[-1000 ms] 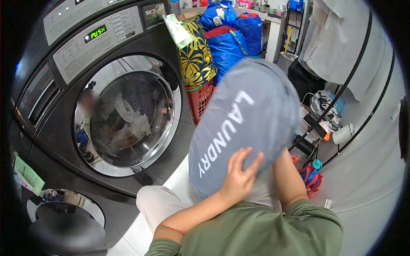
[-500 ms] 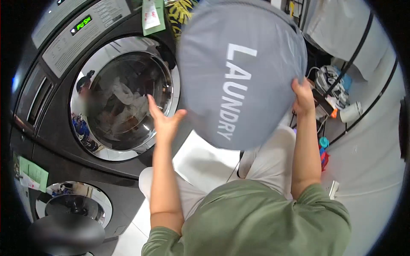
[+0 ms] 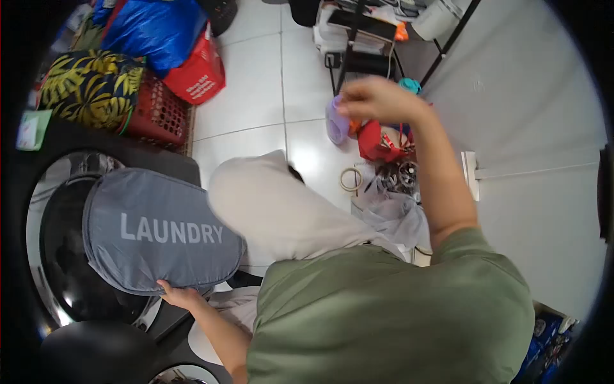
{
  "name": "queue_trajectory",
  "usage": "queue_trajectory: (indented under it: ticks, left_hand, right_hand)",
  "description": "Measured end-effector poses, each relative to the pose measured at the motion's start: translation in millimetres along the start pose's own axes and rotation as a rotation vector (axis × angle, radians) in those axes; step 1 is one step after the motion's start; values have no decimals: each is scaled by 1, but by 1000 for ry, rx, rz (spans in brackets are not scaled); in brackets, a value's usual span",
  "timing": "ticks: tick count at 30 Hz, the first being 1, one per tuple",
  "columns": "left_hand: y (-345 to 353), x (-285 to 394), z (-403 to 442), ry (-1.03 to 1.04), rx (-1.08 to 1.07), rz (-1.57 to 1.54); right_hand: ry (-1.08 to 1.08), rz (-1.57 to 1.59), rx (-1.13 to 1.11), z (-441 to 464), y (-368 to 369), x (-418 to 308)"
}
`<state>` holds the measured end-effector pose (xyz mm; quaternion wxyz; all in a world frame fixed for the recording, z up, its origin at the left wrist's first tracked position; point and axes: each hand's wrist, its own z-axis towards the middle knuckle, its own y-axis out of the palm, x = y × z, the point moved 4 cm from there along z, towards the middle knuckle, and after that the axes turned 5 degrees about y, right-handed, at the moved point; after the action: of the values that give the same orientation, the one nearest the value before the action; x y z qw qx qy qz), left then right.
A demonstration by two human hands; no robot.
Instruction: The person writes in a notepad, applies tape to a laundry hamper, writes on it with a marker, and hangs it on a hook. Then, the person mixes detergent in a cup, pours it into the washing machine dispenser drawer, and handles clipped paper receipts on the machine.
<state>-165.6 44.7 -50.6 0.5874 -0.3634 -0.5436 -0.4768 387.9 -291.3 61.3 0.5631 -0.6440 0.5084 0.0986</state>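
Observation:
A flat grey laundry bag (image 3: 169,262), with LAUNDRY in white letters, lies against the washer door (image 3: 54,224) on the left and hides much of the glass. My left hand (image 3: 179,296) grips its lower edge, thumb on the near face and the fingers hidden behind. Out to the upper right, my right hand (image 3: 377,99) is raised with loosely bent fingers slightly apart and nothing in them. In view it overlaps a purple container (image 3: 336,125); whether they touch, I cannot tell.
A red plastic basket (image 3: 163,112) carries a leaf-patterned cloth (image 3: 93,89). Blue and red bags (image 3: 153,35) crowd the upper left. On the right are a black-framed rack (image 3: 348,54), a red pouch (image 3: 377,142), a roll of tape (image 3: 350,179) and clear plastic bags (image 3: 400,221).
The laundry bag has moved left and down, from upright before me to against the washer. My left hand now grips it; my right hand has let go. My body and view have turned right.

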Motion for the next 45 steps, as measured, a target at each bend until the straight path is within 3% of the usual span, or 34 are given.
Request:
queue_trajectory:
  ticks: [1,2,3,5,7,10,13,15,18,21,23,25,28,30,32,35,37,39,40,41,44,45]
  left_hand:
    - [-7,-11,2,-46,-21,-7]
    - [-15,-22,3,-77,-46,-25]
    - [-23,-34,6,-110,-72,-42]
    - [-44,-51,17,-250,-70,-60]
    - [-69,-66,21,-344,-10,-128]
    - [-91,-83,30,-430,28,-53]
    - [-90,-88,20,-407,-8,53]
    - [-81,-74,11,-441,69,244]
    - [-57,-34,-7,-238,273,624]
    - [-34,3,-23,-12,414,681]
    - [-41,0,-12,289,313,869]
    - [-22,5,-18,434,185,871]
    - [11,17,-40,605,-4,794]
    - [22,24,-54,630,-103,812]
    - [26,30,-61,678,-225,890]
    - [30,31,-50,766,-334,1189]
    - [44,40,-34,816,-163,1286]
    - [38,9,5,643,-152,1234]
    - [43,-5,19,416,-337,1049]
    - [44,-45,36,406,-507,860]
    - [62,-104,40,279,-643,974]
    - [61,-131,46,230,-649,1013]
  right_hand:
    - [69,-117,33,-7,17,40]
    - [142,-21,118,-19,51,83]
    - [353,-179,49,-29,79,104]
    - [427,-459,-139,-28,168,168]
    - [569,-423,-275,-29,232,216]
    - [705,-13,47,-12,252,231]
    - [802,-107,386,18,275,268]
    - [849,-120,325,39,282,281]
    - [935,-127,299,51,287,290]
    - [925,-139,263,53,270,281]
    - [790,-232,250,50,261,275]
    - [590,-317,317,49,270,276]
    - [644,-234,147,46,284,258]
    - [862,-63,193,49,300,281]
    - [857,-149,204,62,324,330]
    - [796,-313,226,72,305,305]
    - [727,-359,210,76,264,244]
    - [523,-120,377,93,245,242]
    - [485,67,433,98,226,233]
    - [449,259,492,98,205,224]
    - [274,833,540,93,150,128]
    - [232,865,500,93,137,102]
